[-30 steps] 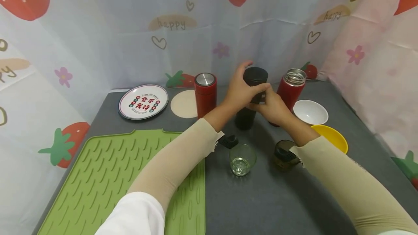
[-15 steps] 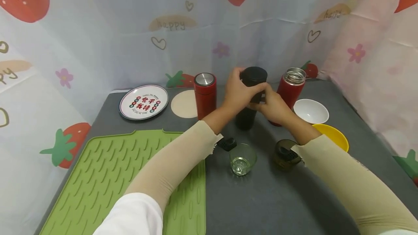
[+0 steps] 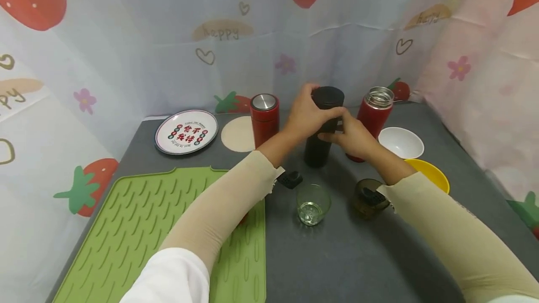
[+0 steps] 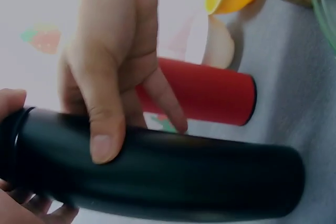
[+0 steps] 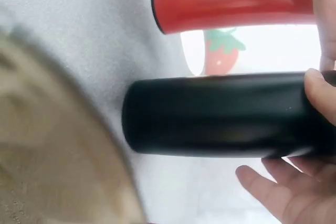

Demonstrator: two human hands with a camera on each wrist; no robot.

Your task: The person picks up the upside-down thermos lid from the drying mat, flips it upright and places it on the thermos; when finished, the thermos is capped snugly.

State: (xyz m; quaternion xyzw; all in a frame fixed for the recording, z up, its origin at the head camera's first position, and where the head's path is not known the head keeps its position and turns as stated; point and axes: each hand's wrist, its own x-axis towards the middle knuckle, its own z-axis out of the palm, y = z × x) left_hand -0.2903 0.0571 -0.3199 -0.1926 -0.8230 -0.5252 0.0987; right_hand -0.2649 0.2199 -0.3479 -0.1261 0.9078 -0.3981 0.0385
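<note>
black flask [image 3: 321,127]: upright on the grey bench [image 3: 358,256], centre back, between the capped red flask [image 3: 265,120] and the open red flask [image 3: 375,118] — apart from both.
left hand [image 3: 309,118]: wrapped round the flask's top section, fingers curled over the lid [image 3: 328,97]; the left wrist view shows its fingertips just at the lid end.
right hand [image 3: 353,137]: clasps the body just under the lid, thumb [image 4: 102,124] pressed flat on the barrel, fingers round the far side.
step in hand: looks like lid work — judgement only. To do it well: right hand braces the barrel hard, left turns the lid about the flask's own axis, base kept flat on the bench so it can't tip toward the clear glass [image 3: 313,204] in front.
grip risk: the barrel looks smooth matte with no knurling, so it could slip under torque — squeeze, don't pinch.
shapes: all three flasks are straight cylinders; the capped red one has a steel-faced top, the open one a bare metal mouth.
nearby: smoked glass [image 3: 370,198] and a small black part [image 3: 289,179] near the forearms; white bowl [image 3: 400,143] and yellow bowl [image 3: 429,174] at right, glossy.
left side: ribbed green silicone mat [image 3: 139,233], printed plate [image 3: 186,131], round beige coaster [image 3: 237,133].
</note>
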